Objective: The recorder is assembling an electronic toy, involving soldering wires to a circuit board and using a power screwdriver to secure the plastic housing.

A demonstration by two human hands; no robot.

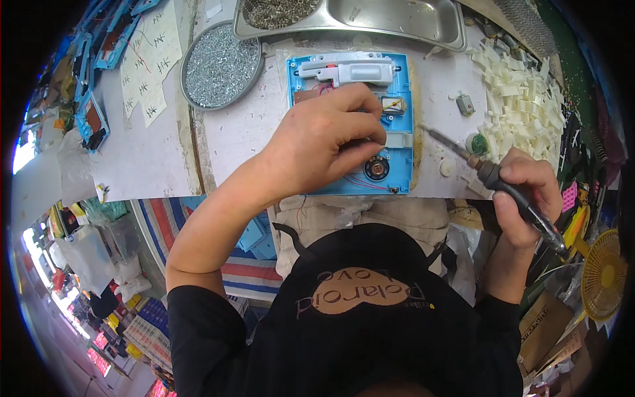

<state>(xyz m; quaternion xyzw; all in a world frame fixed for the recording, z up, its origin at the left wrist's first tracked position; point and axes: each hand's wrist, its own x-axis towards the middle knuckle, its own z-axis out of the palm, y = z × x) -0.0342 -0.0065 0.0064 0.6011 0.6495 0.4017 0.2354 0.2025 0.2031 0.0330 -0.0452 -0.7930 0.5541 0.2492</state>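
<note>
A light blue plastic casing (403, 173) lies open on the table in front of me. In it sit a white mechanism (360, 71), a round black speaker (377, 168), a small boxed part with a yellow piece (393, 104) and thin red wires. Over the casing's middle, my left hand (334, 132) has its fingers bent and pinched together beside the boxed part; what they hold is hidden. My right hand (529, 192) grips a black electric screwdriver (522, 202), its long metal shaft pointing up-left toward the casing's right edge without touching it.
A round bowl of screws (221, 66) stands left of the casing. Behind it, a metal tray (397, 20) holds small brown parts. White plastic pieces (526, 99) are heaped at the right, near a small motor (465, 103) and a green roll (475, 143). A yellow fan (603, 274) stands lower right.
</note>
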